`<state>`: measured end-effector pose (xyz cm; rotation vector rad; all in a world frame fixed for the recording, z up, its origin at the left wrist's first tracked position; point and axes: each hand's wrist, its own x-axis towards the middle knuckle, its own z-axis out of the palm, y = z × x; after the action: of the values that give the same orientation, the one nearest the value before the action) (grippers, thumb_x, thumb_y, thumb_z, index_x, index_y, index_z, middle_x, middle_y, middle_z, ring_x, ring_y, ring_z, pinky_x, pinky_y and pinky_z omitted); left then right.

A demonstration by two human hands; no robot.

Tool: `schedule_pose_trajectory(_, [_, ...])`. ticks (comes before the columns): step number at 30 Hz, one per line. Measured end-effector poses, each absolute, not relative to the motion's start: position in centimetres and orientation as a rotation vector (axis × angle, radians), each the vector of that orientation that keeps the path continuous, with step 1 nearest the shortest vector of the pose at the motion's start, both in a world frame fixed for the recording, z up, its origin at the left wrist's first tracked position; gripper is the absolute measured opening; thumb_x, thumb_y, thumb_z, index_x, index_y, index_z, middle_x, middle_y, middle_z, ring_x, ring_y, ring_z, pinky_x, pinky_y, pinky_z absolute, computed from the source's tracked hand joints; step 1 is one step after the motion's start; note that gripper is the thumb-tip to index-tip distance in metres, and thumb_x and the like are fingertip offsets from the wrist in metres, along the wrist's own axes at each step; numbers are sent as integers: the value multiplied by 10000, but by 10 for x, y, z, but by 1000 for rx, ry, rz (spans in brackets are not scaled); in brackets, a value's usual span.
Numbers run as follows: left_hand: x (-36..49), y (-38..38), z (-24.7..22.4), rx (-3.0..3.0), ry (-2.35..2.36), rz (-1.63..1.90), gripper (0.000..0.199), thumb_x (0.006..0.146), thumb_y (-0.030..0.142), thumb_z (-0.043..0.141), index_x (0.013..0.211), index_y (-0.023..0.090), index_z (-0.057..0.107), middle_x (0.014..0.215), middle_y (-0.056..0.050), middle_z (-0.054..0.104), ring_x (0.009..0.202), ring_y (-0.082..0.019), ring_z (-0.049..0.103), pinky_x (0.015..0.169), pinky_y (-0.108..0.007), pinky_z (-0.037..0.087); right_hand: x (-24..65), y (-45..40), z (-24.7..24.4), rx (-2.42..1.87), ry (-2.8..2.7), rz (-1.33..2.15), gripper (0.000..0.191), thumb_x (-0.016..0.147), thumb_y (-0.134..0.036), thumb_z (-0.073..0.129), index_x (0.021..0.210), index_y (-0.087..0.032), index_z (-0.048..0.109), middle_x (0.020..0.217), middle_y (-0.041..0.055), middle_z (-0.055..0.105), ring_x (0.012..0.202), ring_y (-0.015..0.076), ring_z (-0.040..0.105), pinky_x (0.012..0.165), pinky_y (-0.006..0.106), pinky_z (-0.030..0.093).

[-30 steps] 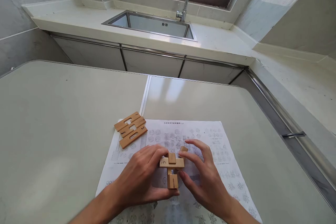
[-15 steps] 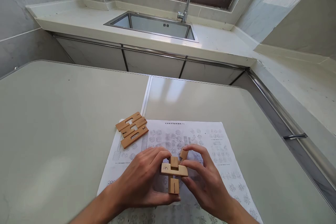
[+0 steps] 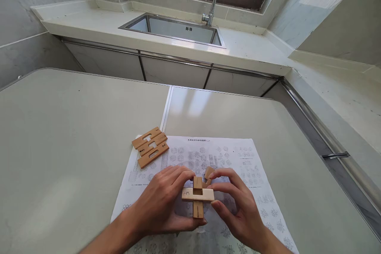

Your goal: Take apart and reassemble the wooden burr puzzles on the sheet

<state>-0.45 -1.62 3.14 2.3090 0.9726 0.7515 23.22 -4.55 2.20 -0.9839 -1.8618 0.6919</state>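
my left forearm (image 3: 116,228) slanted up from the lower left, and my left hand (image 3: 162,196) lay with its back upward. my left thumb (image 3: 187,223) stretched low toward the right while my left index finger (image 3: 183,176) arched above, their tips well apart in a wide grip. my right forearm (image 3: 272,240) slanted from the lower right; my right hand (image 3: 244,204) curved inward, right thumb (image 3: 222,209) angled up and left, two bent fingers (image 3: 228,173) above it.
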Motion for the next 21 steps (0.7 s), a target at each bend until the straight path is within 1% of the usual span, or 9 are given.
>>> schedule_pose_trajectory(4, [-4,-16,30,2324,953,739,585,695,425,889,1136,238,554,1001,-40,720,840,-248,682,749,-356,520,233,-47,18,-944,-1888,622,190,1103,-332,544,1206,-245,677,1111,109,640,1035,258,713,890,417,648])
schedule_pose_trajectory(7, [-4,-16,29,2349,924,727,550,701,445,885,1099,236,568,987,-34,721,843,-250,676,754,-363,515,233,-48,17,-920,-1907,606,204,1113,-321,522,1245,-246,659,1094,106,646,1025,254,706,864,408,646])
schedule_pose_trajectory(10, [-4,-16,29,2347,956,706,543,725,443,887,1119,234,578,1010,-41,723,872,-256,678,776,-373,526,233,-48,17,-942,-1830,680,204,1121,-331,499,1230,-245,648,1096,106,672,1024,249,714,889,407,644])
schedule_pose_trajectory(13, [-5,-15,29,2339,1012,710,575,771,466,889,1177,222,563,1081,-70,719,931,-272,680,816,-396,546,234,-48,17,-1048,-1662,831,187,1117,-362,512,1200,-260,645,1101,95,720,1040,244,729,904,380,642])
schedule_pose_trajectory(14, [-5,-15,29,2341,1028,714,585,788,481,887,1191,218,555,1103,-79,716,949,-279,679,826,-404,550,235,-48,16,-1101,-1595,883,181,1110,-373,529,1192,-264,648,1078,85,734,1008,236,736,878,359,644])
schedule_pose_trajectory(16, [-6,-14,29,2348,1062,721,589,814,485,880,1213,215,541,1134,-90,705,977,-289,673,843,-419,554,237,-47,14,-1208,-1464,980,185,1099,-396,554,1171,-260,657,960,55,741,861,207,731,775,307,635])
schedule_pose_trajectory(18, [-6,-14,28,2353,1096,712,587,826,451,883,1232,215,530,1161,-96,690,1010,-299,664,866,-431,554,239,-45,12,-1283,-1341,1044,219,1090,-430,563,1153,-246,663,825,24,706,722,185,683,684,282,601])
schedule_pose_trajectory(21, [-7,-14,24,2359,1138,688,605,837,414,884,1272,213,514,1206,-107,665,1059,-310,648,907,-444,547,241,-42,12,-1362,-1211,1080,303,1076,-493,563,1173,-231,679,738,0,637,686,186,632,666,288,561])
